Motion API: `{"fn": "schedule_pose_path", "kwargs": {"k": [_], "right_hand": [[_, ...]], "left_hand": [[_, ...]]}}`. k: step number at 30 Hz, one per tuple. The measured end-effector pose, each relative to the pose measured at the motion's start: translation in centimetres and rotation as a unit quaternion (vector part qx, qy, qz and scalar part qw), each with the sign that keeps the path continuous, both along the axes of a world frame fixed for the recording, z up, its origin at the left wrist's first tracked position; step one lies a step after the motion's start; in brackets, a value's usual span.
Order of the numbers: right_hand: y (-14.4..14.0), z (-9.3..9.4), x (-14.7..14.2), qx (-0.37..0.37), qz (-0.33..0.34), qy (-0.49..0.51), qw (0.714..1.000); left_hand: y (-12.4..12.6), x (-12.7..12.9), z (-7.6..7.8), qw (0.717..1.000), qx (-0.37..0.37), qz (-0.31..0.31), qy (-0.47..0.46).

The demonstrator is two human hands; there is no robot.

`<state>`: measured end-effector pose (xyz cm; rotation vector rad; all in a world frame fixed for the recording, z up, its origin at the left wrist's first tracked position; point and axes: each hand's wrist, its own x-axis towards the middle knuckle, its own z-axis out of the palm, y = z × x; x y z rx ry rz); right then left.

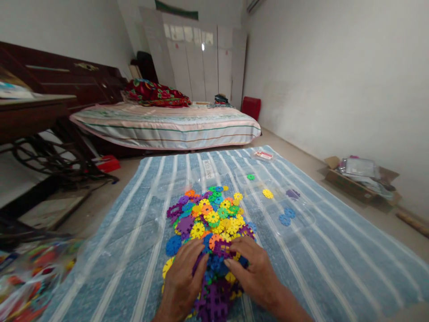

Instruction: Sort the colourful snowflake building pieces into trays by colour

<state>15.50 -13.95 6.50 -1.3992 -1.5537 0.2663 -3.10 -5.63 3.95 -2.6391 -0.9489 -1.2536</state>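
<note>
We're looking down at a blue-and-white striped mat (pixel 318 250) on the floor; everything below is placed relative to the pile of plastic snowflake discs (pixel 209 219) heaped on it near the mat's near edge.

Beyond the pile, across the room: a bed (pixel 167 125) with a striped cover and a red floral blanket (pixel 154 93) bunched at its head. Left of the pile, a dark treadle sewing bench (pixel 36 129). Far right of the pile, by the wall, a flattened cardboard box (pixel 362 181) with clear packaging on it. Just right of the pile, clear plastic trays (pixel 278 201) hold a few loose discs: yellow, purple, blue, one green. Near left of the pile, blurred, a clear bag of more coloured pieces (pixel 30 277).

Left hand (pixel 182 279) lies palm-down on the near side of the pile, fingers curled onto blue and purple discs. Right hand (pixel 254 270) sits just beside it, fingers bent, tips pinching at a purple disc (pixel 223 247). We can't tell if either hand has a piece fully gripped.

Handling, our read: discs are light, stiff, thin, with slotted rims; smooth plastic, so they'll slide in a heap. Best taken by the rim, thumb and finger on opposite edges, clear of the slots.
</note>
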Motion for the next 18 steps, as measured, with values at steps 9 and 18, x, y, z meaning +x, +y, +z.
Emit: {"fn": "schedule_pose_path", "kwargs": {"k": [9,18], "right_hand": [[0.6,0.9,6.4,0.045,-0.091,-0.039,0.994],[2.9,2.4,21.1,-0.032,-0.399,-0.164,0.902]], "left_hand": [[0.4,-0.4,-0.3,1.000,0.015,0.006,0.015],[0.3,-0.6,-0.6,1.000,-0.008,0.009,0.001]]}}
